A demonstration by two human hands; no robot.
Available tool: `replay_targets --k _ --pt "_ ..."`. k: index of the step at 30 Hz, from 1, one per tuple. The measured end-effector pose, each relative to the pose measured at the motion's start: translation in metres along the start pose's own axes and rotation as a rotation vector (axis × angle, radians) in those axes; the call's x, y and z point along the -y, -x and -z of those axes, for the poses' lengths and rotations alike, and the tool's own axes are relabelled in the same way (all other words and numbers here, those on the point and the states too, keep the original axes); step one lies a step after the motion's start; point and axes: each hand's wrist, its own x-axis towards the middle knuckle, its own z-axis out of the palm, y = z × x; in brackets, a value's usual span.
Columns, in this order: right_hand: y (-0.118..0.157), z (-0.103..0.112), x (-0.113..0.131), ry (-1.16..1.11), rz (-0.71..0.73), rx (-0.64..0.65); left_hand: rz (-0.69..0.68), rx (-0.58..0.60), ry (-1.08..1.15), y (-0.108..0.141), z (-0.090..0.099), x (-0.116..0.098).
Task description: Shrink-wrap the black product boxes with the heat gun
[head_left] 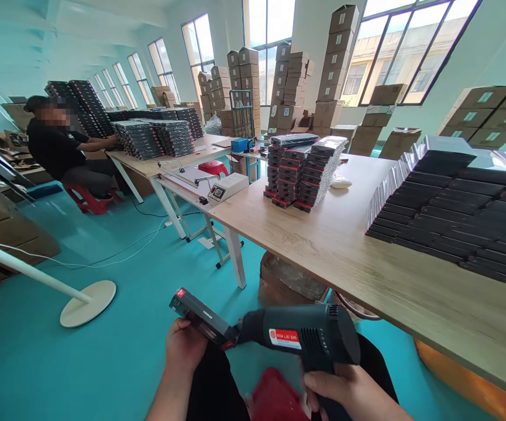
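A flat black box (203, 316) with a red corner lies tilted in my left hand (185, 351), whose fingers hold it from below and along its near side. My right hand (338, 386) is wrapped round the handle of a dark heat gun (299, 333) with a red and white label. The gun points left, and its nozzle is at the right end of the box. Whether nozzle and box touch, I cannot tell.
A wooden table (323, 240) on the right bears film-wrapped box stacks (305, 169) and a large black pile (454, 204). A sealing machine (229, 187) stands beyond. A seated person (59, 140) works at the left. A white stand base (88, 304) is on the floor.
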Motion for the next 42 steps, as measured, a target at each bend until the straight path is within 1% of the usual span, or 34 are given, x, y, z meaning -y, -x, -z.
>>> replay_targets --k 2,5,6,8,10,12,14,16,18,20,22,23,25,28,30,32,35,36,37,40,41,42 --pt "0.0 0.002 -0.003 -0.039 0.023 -0.019 -0.004 0.013 -0.047 -0.001 0.002 0.0" --pt "0.001 0.006 -0.01 -0.098 0.021 0.029 -0.03 0.04 -0.167 -0.001 0.003 0.004" --pt "0.001 0.007 -0.013 -0.11 0.024 0.022 -0.058 0.049 -0.221 0.0 0.003 0.006" --pt "-0.001 0.008 -0.017 -0.138 0.033 -0.023 -0.135 0.092 -0.345 0.002 0.002 0.012" --pt "-0.004 0.009 -0.018 -0.199 0.055 -0.06 -0.179 0.16 -0.483 0.005 -0.001 0.017" --pt "-0.005 0.009 -0.014 -0.26 0.08 -0.059 -0.188 0.229 -0.629 0.008 -0.003 0.021" --pt "-0.005 0.006 -0.008 -0.287 0.095 -0.051 -0.248 0.262 -0.804 0.01 -0.004 0.023" --pt "-0.003 0.002 0.001 -0.262 0.098 -0.036 -0.369 0.273 -0.972 0.011 -0.004 0.023" --pt "-0.001 -0.005 0.01 -0.2 0.093 0.003 -0.436 0.275 -1.054 0.011 -0.004 0.023" --pt "-0.001 -0.012 0.02 -0.109 0.081 0.043 -0.416 0.27 -1.027 0.011 -0.004 0.023" --pt "-0.002 -0.017 0.028 -0.013 0.079 0.027 -0.4 0.251 -1.001 0.012 -0.004 0.023" --pt "-0.003 -0.018 0.031 0.026 0.081 0.009 -0.419 0.246 -1.034 0.012 -0.004 0.022" --pt "-0.004 -0.019 0.036 0.079 0.071 0.007 -0.499 0.261 -1.202 0.011 -0.002 0.02" --pt "-0.005 -0.018 0.039 0.124 0.035 0.067 -0.627 0.315 -1.503 0.008 0.001 0.018" --pt "-0.006 -0.019 0.04 0.149 0.043 0.032 -0.679 0.332 -1.603 0.006 0.004 0.018" --pt "-0.008 -0.021 0.041 0.162 0.061 -0.002 -0.688 0.333 -1.635 0.004 0.007 0.019" --pt "-0.012 -0.022 0.042 0.139 0.04 0.067 -0.636 0.314 -1.606 0.002 0.011 0.019" --pt "-0.014 -0.021 0.042 0.118 0.04 0.065 -0.631 0.302 -1.585 0.001 0.013 0.019" --pt "-0.016 -0.019 0.041 0.089 0.055 0.028 -0.637 0.288 -1.562 0.001 0.014 0.018" --pt "-0.021 -0.005 0.039 -0.012 0.112 -0.146 -0.665 0.274 -1.513 0.0 0.018 0.014" --pt "-0.022 0.001 0.039 -0.042 0.11 -0.171 -0.666 0.276 -1.507 0.0 0.019 0.013" --pt "-0.022 0.006 0.038 -0.065 0.095 -0.166 -0.662 0.275 -1.504 0.0 0.02 0.011"
